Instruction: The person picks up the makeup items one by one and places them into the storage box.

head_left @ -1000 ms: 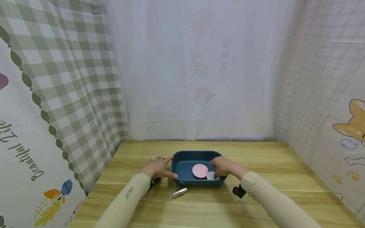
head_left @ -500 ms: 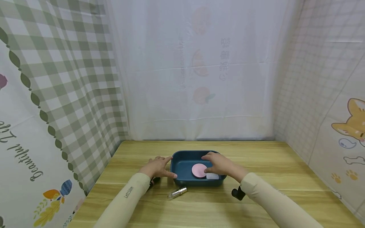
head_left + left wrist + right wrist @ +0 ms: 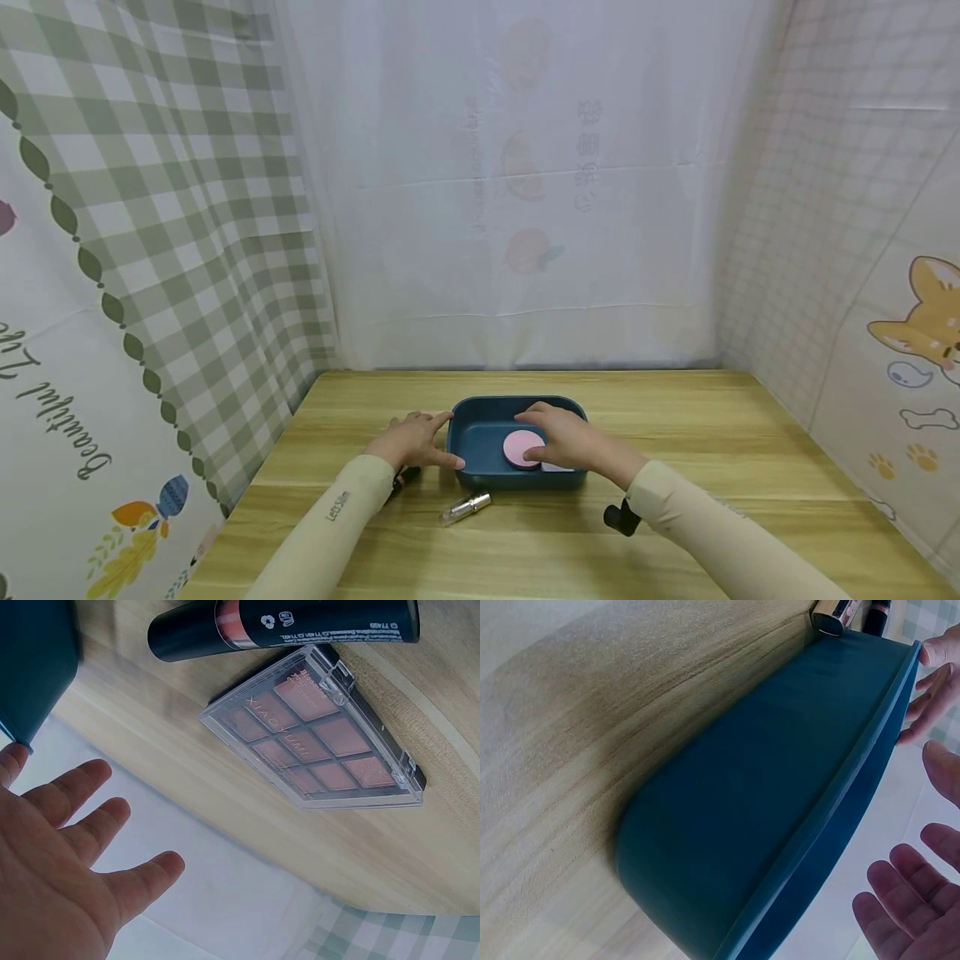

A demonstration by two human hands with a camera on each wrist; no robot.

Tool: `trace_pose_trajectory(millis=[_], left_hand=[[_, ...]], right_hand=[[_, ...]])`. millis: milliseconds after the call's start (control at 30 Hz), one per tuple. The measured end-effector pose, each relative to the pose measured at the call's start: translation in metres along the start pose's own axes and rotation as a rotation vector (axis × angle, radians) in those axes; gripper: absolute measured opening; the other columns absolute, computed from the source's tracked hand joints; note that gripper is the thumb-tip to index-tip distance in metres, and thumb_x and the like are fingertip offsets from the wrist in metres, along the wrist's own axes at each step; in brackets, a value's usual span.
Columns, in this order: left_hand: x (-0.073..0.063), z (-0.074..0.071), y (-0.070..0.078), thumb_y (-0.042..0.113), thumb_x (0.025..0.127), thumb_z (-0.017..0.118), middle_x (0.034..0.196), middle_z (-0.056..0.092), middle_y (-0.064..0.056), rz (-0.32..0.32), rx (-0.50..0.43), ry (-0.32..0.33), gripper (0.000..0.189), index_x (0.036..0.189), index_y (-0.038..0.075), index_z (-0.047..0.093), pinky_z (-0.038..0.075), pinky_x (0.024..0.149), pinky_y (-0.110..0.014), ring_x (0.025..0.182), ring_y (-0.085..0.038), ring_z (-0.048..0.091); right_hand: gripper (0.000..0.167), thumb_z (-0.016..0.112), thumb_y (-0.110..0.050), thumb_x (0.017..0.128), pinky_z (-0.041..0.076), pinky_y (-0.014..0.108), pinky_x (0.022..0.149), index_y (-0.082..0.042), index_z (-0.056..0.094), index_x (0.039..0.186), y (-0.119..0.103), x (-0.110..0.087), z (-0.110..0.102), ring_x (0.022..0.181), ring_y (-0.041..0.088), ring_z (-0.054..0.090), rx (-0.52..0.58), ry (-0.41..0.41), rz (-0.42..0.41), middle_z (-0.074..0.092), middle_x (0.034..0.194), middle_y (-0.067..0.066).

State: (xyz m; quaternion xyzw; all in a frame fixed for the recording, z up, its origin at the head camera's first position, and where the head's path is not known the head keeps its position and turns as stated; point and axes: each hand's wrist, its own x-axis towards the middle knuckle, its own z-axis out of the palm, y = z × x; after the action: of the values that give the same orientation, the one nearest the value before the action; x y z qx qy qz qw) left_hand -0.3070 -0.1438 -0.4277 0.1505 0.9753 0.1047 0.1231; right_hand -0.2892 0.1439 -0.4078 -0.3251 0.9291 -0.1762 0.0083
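A dark blue rectangular tray (image 3: 480, 482) stands on the table, holding a round pink disc (image 3: 521, 448) and a white item (image 3: 557, 467) partly hidden by a hand. My left hand (image 3: 414, 442) lies along the tray's left end, fingers spread, index finger and thumb right at the rim. My right hand (image 3: 566, 437) hovers over the tray's right part with fingers extended, its thumb overlapping the pink disc in the head view. The left wrist view has a clear-lidded eyeshadow palette (image 3: 315, 735) and a black cosmetic tube (image 3: 285, 626) on the table beside the left hand.
A clear tube with a silver cap (image 3: 467, 507) lies in front of the tray on the wooden table (image 3: 525, 550). Behind the table hangs a white curtain (image 3: 420, 250), with a green checked cloth (image 3: 187, 167) at the left and a gridded one (image 3: 847, 167) at the right.
My right hand has moved left across the tray, from over the white item to over the pink disc, its fingers opening wider. The left hand keeps its place at the rim.
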Motion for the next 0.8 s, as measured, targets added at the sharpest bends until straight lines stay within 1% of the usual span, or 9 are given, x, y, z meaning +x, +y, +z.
trace_pose_trajectory(millis=[200,433,633,800], left_hand=[[-0.001,0.000,0.000,0.069,0.076,0.072,0.149,0.045,-0.014,0.006,0.006,0.002,0.098,0.155,0.023,0.036,0.020,0.111,-0.066,0.141,-0.037,0.033],[0.000,0.001,-0.001,0.069,0.076,0.072,0.149,0.045,-0.014,0.008,0.003,0.001,0.098,0.155,0.024,0.036,0.019,0.111,-0.066,0.142,-0.037,0.032],[0.000,0.000,-0.001,0.069,0.076,0.072,0.149,0.044,-0.015,0.012,-0.007,0.002,0.099,0.155,0.023,0.036,0.019,0.111,-0.066,0.142,-0.038,0.032],[-0.001,-0.001,0.000,0.069,0.076,0.072,0.149,0.044,-0.016,0.014,-0.007,0.001,0.099,0.155,0.023,0.036,0.018,0.112,-0.066,0.142,-0.038,0.032]], right_hand=[[0.057,0.079,-0.024,0.087,0.048,0.050,0.097,-0.004,0.059,0.136,0.001,-0.001,0.004,0.119,0.034,0.057,0.009,-0.020,0.021,0.057,0.132,0.016],[0.060,0.080,-0.027,0.085,0.048,0.051,0.097,-0.003,0.059,0.136,0.001,-0.006,0.006,0.119,0.035,0.056,0.020,-0.024,0.042,0.057,0.132,0.016],[0.066,0.084,-0.032,0.081,0.048,0.052,0.097,-0.003,0.060,0.135,0.007,-0.011,0.009,0.119,0.036,0.056,0.055,-0.026,0.073,0.056,0.132,0.017],[0.069,0.085,-0.031,0.079,0.047,0.052,0.097,0.001,0.059,0.134,0.016,-0.016,0.010,0.118,0.036,0.056,0.036,-0.020,0.074,0.056,0.131,0.019]])
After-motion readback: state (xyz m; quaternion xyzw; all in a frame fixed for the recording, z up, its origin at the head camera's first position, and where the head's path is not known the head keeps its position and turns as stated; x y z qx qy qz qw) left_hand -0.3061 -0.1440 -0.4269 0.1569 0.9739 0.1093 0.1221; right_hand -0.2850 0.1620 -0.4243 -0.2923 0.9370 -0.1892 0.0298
